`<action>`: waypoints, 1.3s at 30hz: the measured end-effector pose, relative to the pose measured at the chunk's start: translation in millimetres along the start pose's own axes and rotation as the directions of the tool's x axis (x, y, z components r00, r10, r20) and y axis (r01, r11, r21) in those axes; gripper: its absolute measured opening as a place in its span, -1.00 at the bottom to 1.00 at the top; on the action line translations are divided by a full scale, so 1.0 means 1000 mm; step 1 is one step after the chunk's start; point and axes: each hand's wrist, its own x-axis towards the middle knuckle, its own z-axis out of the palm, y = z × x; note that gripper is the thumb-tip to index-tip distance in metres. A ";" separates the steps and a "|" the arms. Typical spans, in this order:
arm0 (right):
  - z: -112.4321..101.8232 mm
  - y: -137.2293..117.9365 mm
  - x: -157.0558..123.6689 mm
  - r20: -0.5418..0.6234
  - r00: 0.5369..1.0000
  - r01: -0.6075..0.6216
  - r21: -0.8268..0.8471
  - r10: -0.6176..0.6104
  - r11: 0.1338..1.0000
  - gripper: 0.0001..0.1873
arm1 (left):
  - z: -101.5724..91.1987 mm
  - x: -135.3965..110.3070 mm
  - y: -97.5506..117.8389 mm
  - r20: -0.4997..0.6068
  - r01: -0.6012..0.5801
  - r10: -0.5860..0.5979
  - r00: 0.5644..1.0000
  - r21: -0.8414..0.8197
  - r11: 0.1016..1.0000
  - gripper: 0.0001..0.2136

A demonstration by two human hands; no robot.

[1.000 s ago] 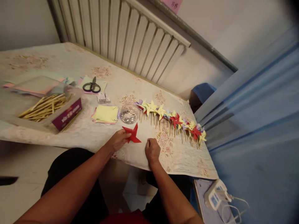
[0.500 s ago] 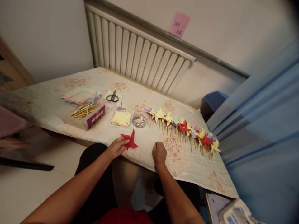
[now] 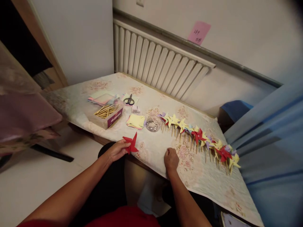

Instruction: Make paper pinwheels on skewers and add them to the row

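Pinched between the thumb and fingers of my left hand [image 3: 118, 149] is a red paper pinwheel [image 3: 133, 145], held over the table's front edge. My right hand [image 3: 171, 159] rests on the tablecloth, its fingers curled closed; whatever may be inside them is hidden. Beyond the hands stand a round clear dish of small metallic pins [image 3: 152, 125] and a stack of yellow paper squares [image 3: 135, 121]. To the right of my right hand lies a long row of finished pinwheels on sticks [image 3: 198, 136], in yellow, red and purple.
A clear box of wooden sticks [image 3: 105, 115] sits at the left, with loose coloured paper [image 3: 100, 96] behind it. Black-handled scissors [image 3: 129, 100] and a small box [image 3: 135, 109] lie farther back. A radiator [image 3: 156, 60] runs behind the table; a blue curtain [image 3: 272, 135] hangs at the right.
My view has turned left, so the table items appear farther right. My left hand still holds the red pinwheel, and my right hand stays closed on the tablecloth.
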 end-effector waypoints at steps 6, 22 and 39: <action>0.001 0.001 -0.004 -0.029 0.993 0.114 0.157 -0.110 0.981 -0.72 | -0.017 -0.029 0.008 0.083 -0.026 0.030 0.996 -0.048 0.998 -0.78; 0.038 -0.236 0.030 0.224 0.607 0.642 0.427 -0.762 0.637 -0.72 | -0.020 -0.037 0.005 0.243 -0.035 0.060 0.968 -0.107 0.994 -0.75; 0.060 -0.308 0.073 0.378 0.568 0.693 0.259 -0.731 0.673 -0.63 | -0.018 -0.038 0.006 0.248 0.021 0.015 0.969 -0.143 0.989 -0.78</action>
